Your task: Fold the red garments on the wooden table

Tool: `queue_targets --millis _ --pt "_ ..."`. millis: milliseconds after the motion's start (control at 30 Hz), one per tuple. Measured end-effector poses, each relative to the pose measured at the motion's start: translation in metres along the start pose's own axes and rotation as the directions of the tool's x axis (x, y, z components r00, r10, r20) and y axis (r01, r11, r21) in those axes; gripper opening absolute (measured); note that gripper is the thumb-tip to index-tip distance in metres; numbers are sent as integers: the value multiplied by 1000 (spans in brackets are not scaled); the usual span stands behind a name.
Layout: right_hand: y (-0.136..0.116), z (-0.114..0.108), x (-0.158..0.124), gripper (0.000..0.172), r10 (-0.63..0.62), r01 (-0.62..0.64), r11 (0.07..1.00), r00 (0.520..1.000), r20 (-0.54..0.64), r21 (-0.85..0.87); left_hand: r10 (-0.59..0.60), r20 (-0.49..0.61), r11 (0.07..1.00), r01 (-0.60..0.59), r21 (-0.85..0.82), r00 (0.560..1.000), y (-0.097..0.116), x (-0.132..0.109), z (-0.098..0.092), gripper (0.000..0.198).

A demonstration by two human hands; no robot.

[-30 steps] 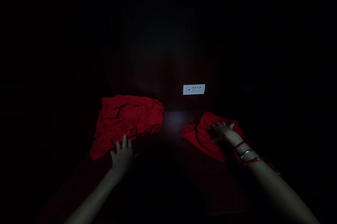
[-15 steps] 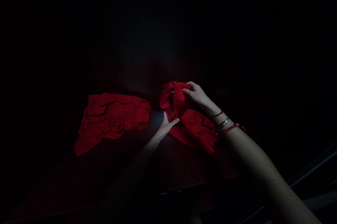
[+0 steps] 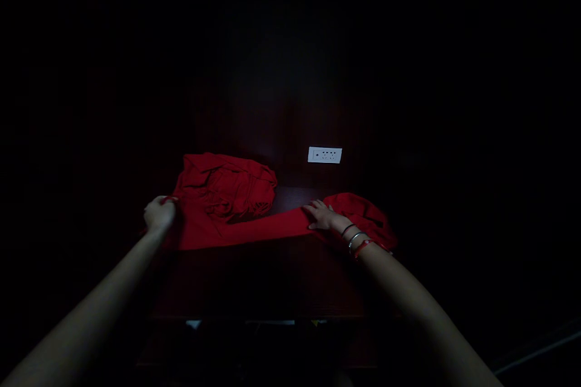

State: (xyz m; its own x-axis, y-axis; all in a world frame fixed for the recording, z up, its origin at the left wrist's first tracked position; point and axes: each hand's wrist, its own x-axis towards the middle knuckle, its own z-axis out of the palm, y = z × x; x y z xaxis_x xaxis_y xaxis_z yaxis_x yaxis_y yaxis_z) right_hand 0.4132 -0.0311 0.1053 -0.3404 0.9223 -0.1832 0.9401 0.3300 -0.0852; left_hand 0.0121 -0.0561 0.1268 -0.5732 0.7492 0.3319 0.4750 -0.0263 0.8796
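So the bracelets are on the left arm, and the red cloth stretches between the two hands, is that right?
Not quite: the bracelets are on the right arm, as the head view shows. The red cloth does stretch between the left hand and right hand.

Left hand (image 3: 160, 214) clutching red scarf (image 3: 267, 227), stretched over dark tabletop (image 3: 272, 281); right hand (image 3: 320, 216) spread on it; crumpled fringed cloth (image 3: 231, 184) behind; white wall socket (image 3: 325, 155) beyond.

Shrouded in near-darkness, with faint light on a dark wall (image 3: 281, 96) and white socket (image 3: 324, 155) above a reddish desk (image 3: 272, 284).
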Motion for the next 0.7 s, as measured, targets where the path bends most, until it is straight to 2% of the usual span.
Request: queue_targets --millis 67,100,133,167,200,267,300,333,367,400,500,600,700 --pt "12 8 6 75 34 -35 997 999 -18 -71 49 -42 980 -40 192 998 -7 -5 -7 13" --pt "18 12 8 73 28 -31 995 999 -35 -94 120 9 950 -117 290 993 -8 -12 -3 22" --pt "23 16 10 70 14 -21 994 998 -58 -109 229 107 891 -252 377 968 -6 -22 7 30" --pt "26 20 11 65 -1 -9 993 996 -88 -117 337 299 776 -443 449 893 -4 -33 21 37" --pt "28 24 12 58 -14 0 993 993 -119 -121 380 441 721 -559 409 813 -2 -44 39 38" --pt "27 34 14 44 -26 6 993 986 -166 -118 398 622 660 -681 316 674 -1 -68 77 39" --pt "25 39 14 38 -26 4 993 983 -183 -118 368 737 593 -754 284 567 -2 -78 94 43" --pt "23 43 15 35 -22 -2 993 980 -199 -121 336 792 553 -787 272 510 -3 -87 110 42" --pt "21 46 15 33 -19 -9 992 976 -215 -130 307 826 524 -809 267 472 -6 -93 122 37" --pt "19 48 16 32 -18 -15 991 971 -237 -136 288 839 507 -817 274 461 -9 -97 131 32" --pt "19 43 17 31 -8 -21 997 937 -349 -77 294 805 520 -793 317 515 -17 -96 141 30" --pt "23 14 13 30 -12 61 995 866 -500 81 366 733 573 -759 308 574 -12 -78 132 34" --pt "23 -28 1 30 -126 256 953 823 -553 163 532 596 642 -745 179 601 9 -50 110 35"
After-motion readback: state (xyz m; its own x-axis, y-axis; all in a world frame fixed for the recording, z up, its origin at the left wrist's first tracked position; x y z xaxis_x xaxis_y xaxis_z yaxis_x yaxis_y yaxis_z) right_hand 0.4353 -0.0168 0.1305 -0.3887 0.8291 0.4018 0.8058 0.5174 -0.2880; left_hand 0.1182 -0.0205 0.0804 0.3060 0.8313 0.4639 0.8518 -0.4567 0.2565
